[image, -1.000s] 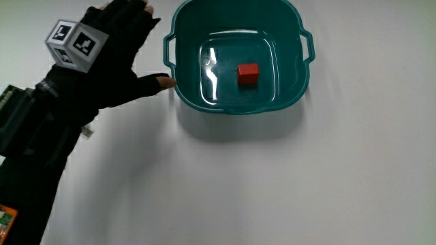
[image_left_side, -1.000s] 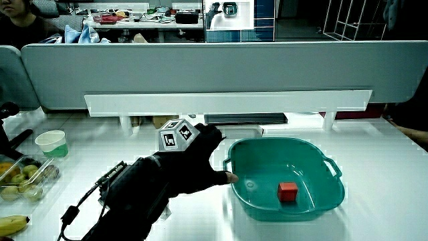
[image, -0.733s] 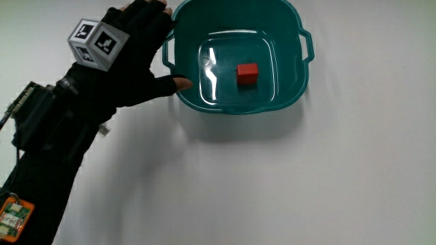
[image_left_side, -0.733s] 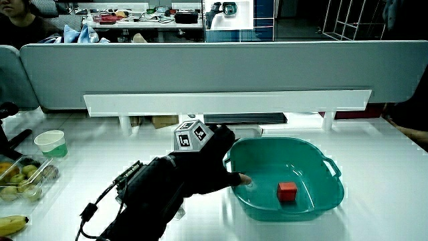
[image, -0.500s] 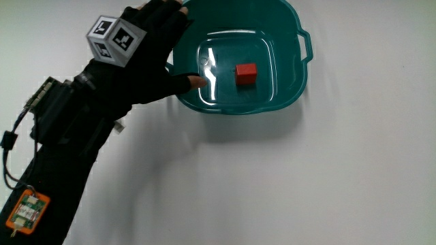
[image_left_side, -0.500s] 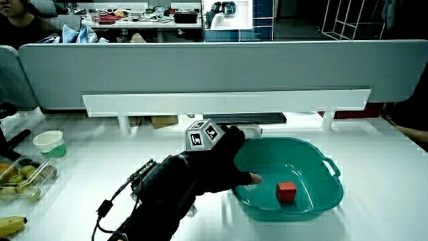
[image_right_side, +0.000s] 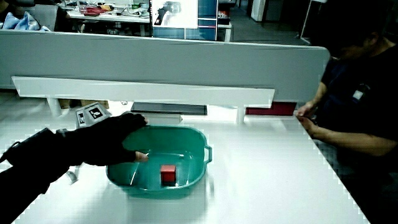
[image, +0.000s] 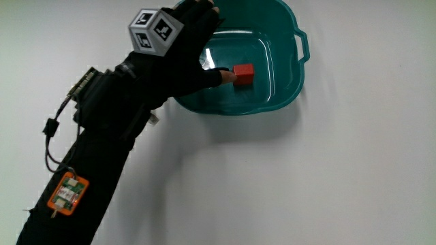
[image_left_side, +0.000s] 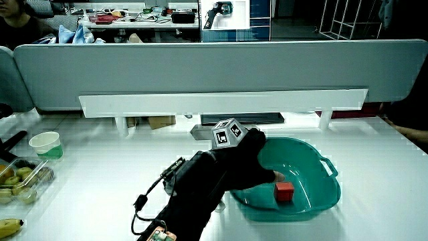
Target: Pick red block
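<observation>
The white table (image: 327, 170) is carrying a teal basin (image: 289, 88) with two small handles, and the basin is sitting well in from the table's near edge in both side views (image_left_side: 324, 194) (image_right_side: 198, 163). The black-sleeved forearm (image: 95, 136) is stretching from the person's side up to the basin, and the hand (image: 180, 58) is hanging over the basin's rim and partly over its inside, with the patterned cube (image: 154, 28) riding on its back. The red block (image: 243, 74) is lying on the basin's floor, roughly in the middle, untouched by anything else, as both side views are also showing (image_left_side: 283, 191) (image_right_side: 168, 174). The hand is holding nothing: its fingers are lying extended and loosely spread above the rim, while the thumb (image: 219, 76) is pointing at the block and ending just beside it; whether it is touching the block cannot be told. By my judgement the step in hand is the approach to the block, with the grasp not yet made. The next move is calling for the hand to dip lower into the basin, bring the fingers over the block's face away from the thumb, pinch it, and lift it clear of the basin's wall.
</observation>
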A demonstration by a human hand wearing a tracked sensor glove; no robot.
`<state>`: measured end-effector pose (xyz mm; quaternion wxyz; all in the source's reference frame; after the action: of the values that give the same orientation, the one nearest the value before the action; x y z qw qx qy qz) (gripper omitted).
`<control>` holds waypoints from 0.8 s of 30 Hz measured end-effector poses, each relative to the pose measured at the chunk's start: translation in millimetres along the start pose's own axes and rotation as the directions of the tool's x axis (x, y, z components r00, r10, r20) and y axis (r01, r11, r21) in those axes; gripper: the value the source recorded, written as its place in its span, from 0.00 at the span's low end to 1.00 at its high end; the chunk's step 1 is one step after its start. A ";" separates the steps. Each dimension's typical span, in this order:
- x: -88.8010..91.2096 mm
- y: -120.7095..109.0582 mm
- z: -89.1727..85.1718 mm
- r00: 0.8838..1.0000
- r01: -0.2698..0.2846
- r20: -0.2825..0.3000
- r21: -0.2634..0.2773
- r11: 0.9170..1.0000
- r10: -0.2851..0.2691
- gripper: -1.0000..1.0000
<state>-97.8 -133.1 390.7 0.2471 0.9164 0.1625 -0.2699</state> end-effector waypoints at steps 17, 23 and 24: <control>17.7 31.2 -39.8 0.993 -0.077 -0.094 -0.118 0.990 0.066 0.50; 14.0 40.8 -53.3 0.990 -0.116 -0.103 -0.151 0.982 0.101 0.50; 13.0 43.7 -57.1 0.989 -0.116 -0.110 -0.143 0.983 0.101 0.50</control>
<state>-44.9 -136.2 441.0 0.3206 0.9154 0.1446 -0.1957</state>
